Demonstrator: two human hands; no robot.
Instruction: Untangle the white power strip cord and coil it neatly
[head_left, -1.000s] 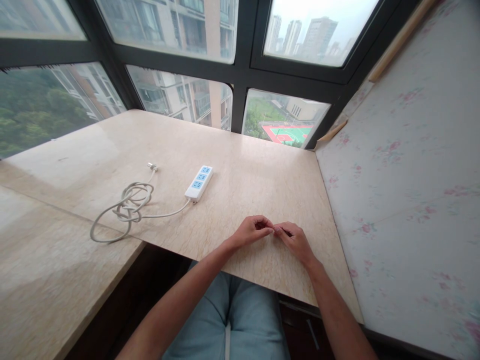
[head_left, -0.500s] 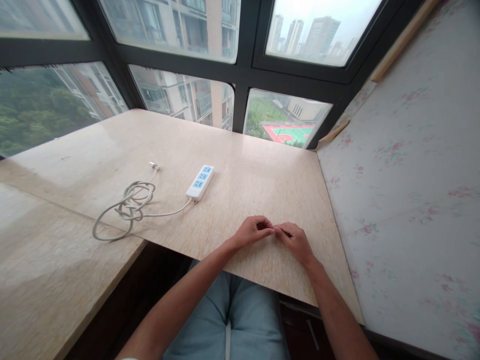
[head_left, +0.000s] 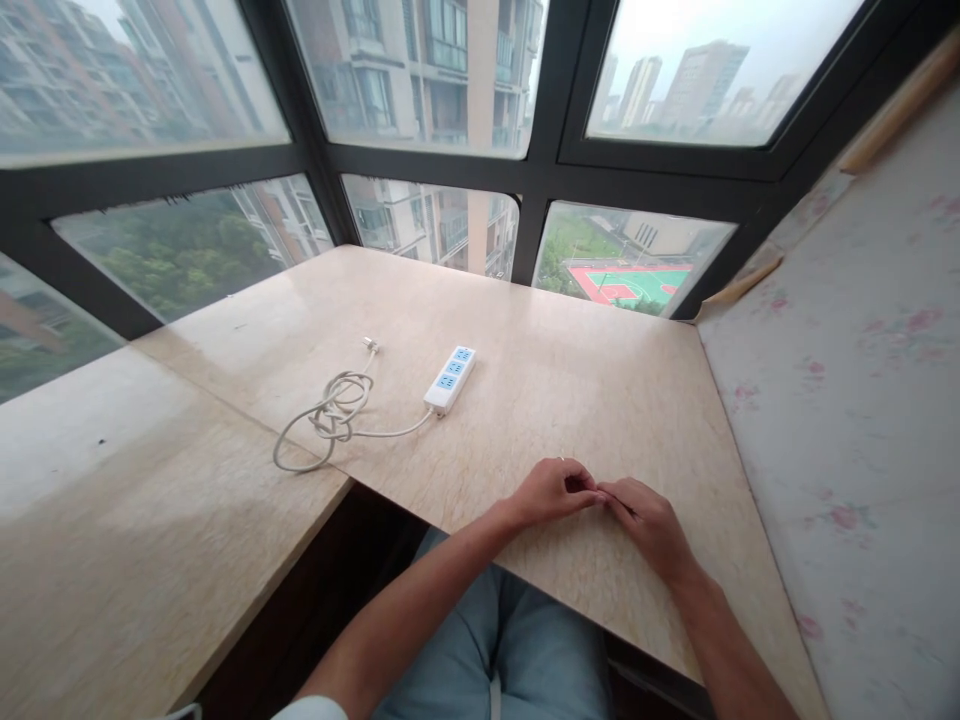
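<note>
My left hand (head_left: 555, 492) rests low over the tabletop, its fingers curled and thumb meeting the fingertips. From the other side my right hand (head_left: 651, 522) comes in, also closed, and the fingertips of both hands touch. Whatever may be between them is hidden. To the left, apart from both hands, lies a white power strip (head_left: 450, 381) with blue socket faces. Its pale cord (head_left: 343, 400) runs left into a loose, tangled coil and ends in a plug (head_left: 371, 345) farther back.
The marble-patterned tabletop (head_left: 585, 380) has a seam and a notch at the front left, where my legs (head_left: 499, 640) sit. Dark-framed windows (head_left: 427, 165) line the back. A floral-papered wall (head_left: 847, 420) bounds the right side. A small dark speck (head_left: 102, 441) lies at far left.
The view has turned left and tilted up slightly, so everything appears farther right and lower. Both hands stay together at the fingertips; the power strip and cord lie as before.
</note>
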